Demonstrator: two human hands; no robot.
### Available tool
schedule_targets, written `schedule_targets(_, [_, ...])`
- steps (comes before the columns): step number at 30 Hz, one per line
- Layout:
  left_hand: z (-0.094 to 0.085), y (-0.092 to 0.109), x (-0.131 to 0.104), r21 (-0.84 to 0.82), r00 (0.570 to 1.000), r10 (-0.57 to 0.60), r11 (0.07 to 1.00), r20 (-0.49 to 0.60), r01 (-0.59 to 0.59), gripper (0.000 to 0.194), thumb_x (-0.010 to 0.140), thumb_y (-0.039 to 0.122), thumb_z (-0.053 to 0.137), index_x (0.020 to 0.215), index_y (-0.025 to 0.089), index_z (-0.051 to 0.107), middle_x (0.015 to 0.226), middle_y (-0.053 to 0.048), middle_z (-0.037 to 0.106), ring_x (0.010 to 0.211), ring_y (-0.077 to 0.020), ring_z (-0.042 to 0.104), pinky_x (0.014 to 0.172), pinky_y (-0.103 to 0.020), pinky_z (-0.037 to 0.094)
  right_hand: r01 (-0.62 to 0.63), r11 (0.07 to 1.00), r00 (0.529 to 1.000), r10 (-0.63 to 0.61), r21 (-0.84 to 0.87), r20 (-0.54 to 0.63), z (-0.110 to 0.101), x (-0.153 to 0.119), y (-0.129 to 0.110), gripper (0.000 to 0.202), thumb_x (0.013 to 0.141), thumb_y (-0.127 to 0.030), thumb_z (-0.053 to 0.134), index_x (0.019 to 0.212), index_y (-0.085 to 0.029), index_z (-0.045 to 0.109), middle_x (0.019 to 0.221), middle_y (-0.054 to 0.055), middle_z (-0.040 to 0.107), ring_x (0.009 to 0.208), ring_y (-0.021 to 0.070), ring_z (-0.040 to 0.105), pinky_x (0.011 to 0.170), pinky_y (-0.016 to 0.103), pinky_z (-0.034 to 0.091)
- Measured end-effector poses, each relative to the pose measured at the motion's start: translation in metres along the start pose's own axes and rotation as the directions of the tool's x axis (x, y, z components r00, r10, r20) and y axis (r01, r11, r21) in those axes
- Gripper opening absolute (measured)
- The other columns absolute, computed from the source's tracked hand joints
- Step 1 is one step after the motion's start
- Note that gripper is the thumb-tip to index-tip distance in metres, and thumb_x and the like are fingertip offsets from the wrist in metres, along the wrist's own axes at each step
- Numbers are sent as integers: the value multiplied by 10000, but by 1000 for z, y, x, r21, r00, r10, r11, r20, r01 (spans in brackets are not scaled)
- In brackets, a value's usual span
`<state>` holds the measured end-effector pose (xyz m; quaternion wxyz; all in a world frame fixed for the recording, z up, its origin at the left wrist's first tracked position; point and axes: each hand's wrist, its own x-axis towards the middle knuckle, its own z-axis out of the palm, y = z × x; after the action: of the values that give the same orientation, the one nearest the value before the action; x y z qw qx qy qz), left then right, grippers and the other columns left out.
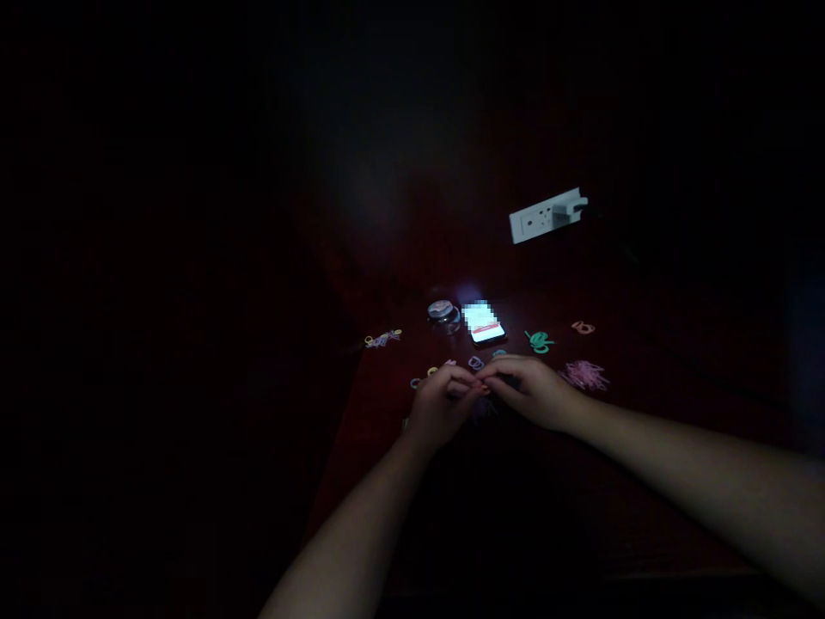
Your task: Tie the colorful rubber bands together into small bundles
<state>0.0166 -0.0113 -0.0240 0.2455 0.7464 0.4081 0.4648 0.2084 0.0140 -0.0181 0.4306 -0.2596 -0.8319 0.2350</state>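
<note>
My left hand [443, 406] is closed in a pinch over the table, its fingertips on a small orange elastic band [485, 390]. My right hand [528, 389] meets it from the right, thumb and fingers closed at the same band. Most of the band is hidden by the fingers. Close beyond the hands lie small coloured bands: a purple one [475, 363], a yellow one [432, 371], a bluish one [416, 383] and a teal one [499, 353]. A dim purple bunch [482, 409] lies just below my fingertips.
Behind the hands stand a lidded clear jar [444, 318] and a lit phone [485, 323]. Green bands [540, 341], a pink pile [583, 375], and orange bands [583, 327] lie right; a mixed pile [384, 339] lies left. A wall socket [532, 223] holds a plug. The room is dark.
</note>
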Motion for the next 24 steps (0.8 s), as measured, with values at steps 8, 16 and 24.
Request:
schedule_targets(8, [-7, 5, 0, 199, 993, 112, 975, -49, -100, 128, 835, 305, 682, 869, 209, 605, 786, -10, 724, 657, -138, 698, 645, -275, 578, -81, 997, 996, 81, -5, 45, -2, -5, -4, 129, 883, -223, 573, 891, -166, 689, 774, 29, 667, 698, 149, 591, 650, 285, 464])
schedule_targets(16, [-11, 13, 1, 227, 972, 227, 945, 60, -235, 191, 817, 227, 674, 1000, 202, 628, 919, -36, 701, 762, -130, 676, 690, -258, 553, -93, 996, 995, 93, 5, 33, -2, -5, -3, 133, 901, -256, 572, 851, -165, 656, 728, 10, 635, 665, 133, 555, 617, 264, 437])
schedule_targets(24, [-27, 12, 3, 357, 944, 199, 889, 262, -286, 51, 816, 217, 634, 863, 209, 648, 769, 11, 686, 680, -120, 616, 644, -242, 476, -91, 996, 994, 92, -19, 61, -1, -9, -10, 134, 892, -255, 587, 787, -176, 610, 690, -7, 598, 635, 120, 536, 588, 243, 406])
